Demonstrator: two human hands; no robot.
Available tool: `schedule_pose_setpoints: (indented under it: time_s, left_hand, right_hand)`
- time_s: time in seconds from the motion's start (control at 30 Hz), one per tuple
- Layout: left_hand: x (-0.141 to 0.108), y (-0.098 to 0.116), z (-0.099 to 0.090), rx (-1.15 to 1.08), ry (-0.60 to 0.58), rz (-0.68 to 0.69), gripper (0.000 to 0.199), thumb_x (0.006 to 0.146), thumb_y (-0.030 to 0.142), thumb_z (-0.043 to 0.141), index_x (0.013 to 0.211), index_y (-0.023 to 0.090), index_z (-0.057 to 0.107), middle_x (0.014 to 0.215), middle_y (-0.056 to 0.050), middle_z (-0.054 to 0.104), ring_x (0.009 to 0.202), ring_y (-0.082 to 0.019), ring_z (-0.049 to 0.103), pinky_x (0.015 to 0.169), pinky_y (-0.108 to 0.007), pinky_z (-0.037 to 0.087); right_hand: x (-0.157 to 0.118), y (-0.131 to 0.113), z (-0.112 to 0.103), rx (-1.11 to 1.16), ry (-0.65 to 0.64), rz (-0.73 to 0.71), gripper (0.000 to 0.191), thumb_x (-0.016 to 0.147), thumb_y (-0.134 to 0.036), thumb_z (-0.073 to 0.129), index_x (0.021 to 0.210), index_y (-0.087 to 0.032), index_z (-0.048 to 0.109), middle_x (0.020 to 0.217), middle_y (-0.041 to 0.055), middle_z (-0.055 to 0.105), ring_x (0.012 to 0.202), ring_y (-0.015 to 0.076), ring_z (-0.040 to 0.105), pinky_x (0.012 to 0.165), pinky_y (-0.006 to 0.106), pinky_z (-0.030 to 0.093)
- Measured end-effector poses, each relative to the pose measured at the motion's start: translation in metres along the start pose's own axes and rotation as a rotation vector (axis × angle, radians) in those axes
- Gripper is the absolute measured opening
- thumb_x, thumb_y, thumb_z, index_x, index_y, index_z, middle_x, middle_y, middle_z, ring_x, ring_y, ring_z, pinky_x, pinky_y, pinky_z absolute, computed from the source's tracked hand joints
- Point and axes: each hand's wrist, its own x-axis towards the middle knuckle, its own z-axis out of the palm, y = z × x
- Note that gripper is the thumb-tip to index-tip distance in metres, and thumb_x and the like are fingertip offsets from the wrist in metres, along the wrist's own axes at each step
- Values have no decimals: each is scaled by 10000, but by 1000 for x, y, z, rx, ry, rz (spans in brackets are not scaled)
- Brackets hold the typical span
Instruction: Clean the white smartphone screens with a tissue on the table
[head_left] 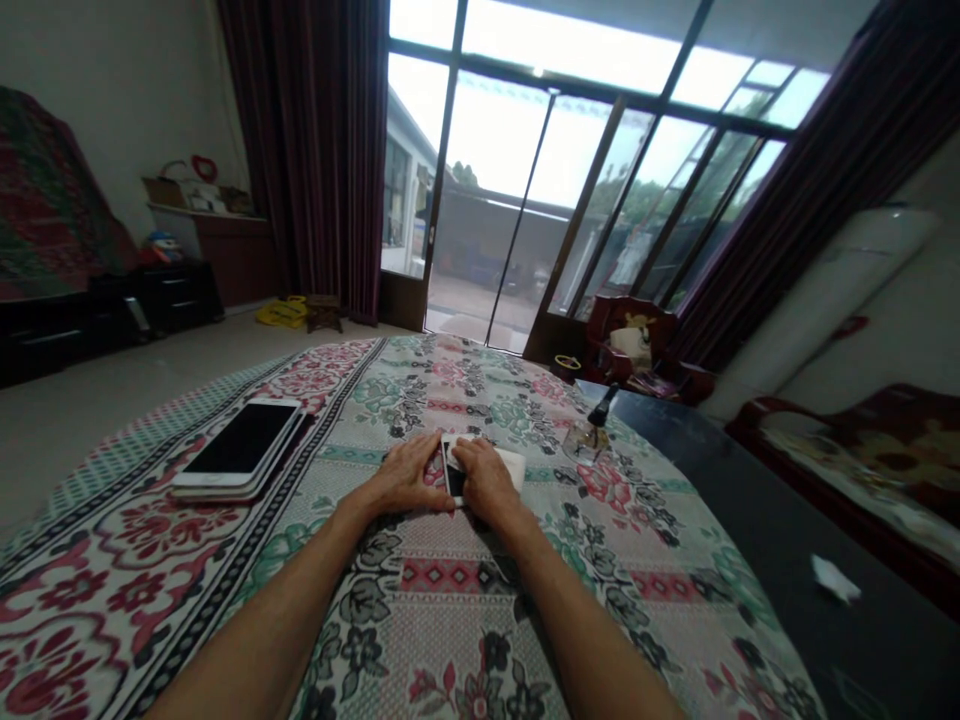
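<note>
A white phone with a dark screen [455,482] lies on the flowered tablecloth [450,610] between my hands. My left hand [409,475] holds the phone's left edge, thumb at the near end and fingers at the far end. Over the phone's right part is my right hand [484,478], its fingers bent and pressed together on the screen; whatever is under the fingertips is too small to make out. Something white and flat [516,468] shows beyond my right hand, partly hidden by it.
At the left lies a stack of white phones [244,445]. A glass bottle with a black top [591,436] stands at the right. A dark surface [757,540] with a crumpled white piece [835,578] adjoins the cloth. Chairs and glass doors are farther off.
</note>
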Motion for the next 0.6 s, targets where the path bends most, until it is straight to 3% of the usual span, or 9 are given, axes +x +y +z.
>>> schedule_pose_setpoints:
  time_s: [0.17, 0.3, 0.47, 0.6]
  left_hand:
    - [3, -8, 4, 23, -8, 5, 1066, 626, 566, 748, 1481, 165, 254, 1531, -189, 331, 1423, -345, 283, 1155, -480, 225]
    - [2, -6, 3, 23, -4, 5, 1063, 623, 571, 751, 1480, 179, 261, 1507, -182, 372, 1400, -355, 322, 1142, -491, 250]
    - [0, 1, -3, -11, 7, 8, 1063, 617, 558, 762, 1478, 178, 267, 1501, -185, 381, 1388, -369, 339, 1133, -505, 267]
    - [-1, 3, -5, -13, -12, -5, 1054, 624, 542, 761, 1481, 190, 259, 1511, -185, 366, 1395, -369, 328, 1134, -513, 254]
  right_hand:
    - [0, -10, 7, 10, 0, -57, 189, 853, -111, 516, 974, -166, 649, 1098, 82, 634, 1010, 203, 480, 931, 283, 352]
    - [-2, -8, -1, 7, -9, -59, 204, 851, -90, 499, 939, -172, 663, 1058, 72, 657, 1014, 197, 506, 901, 271, 366]
    - [-5, 0, -20, -32, -73, 123, 285, 802, -4, 456, 863, -159, 687, 980, 105, 688, 947, 201, 578, 808, 278, 400]
    - [-6, 0, -28, -55, -104, 297, 254, 803, -45, 492, 911, -132, 705, 943, 167, 692, 837, 224, 627, 704, 290, 417]
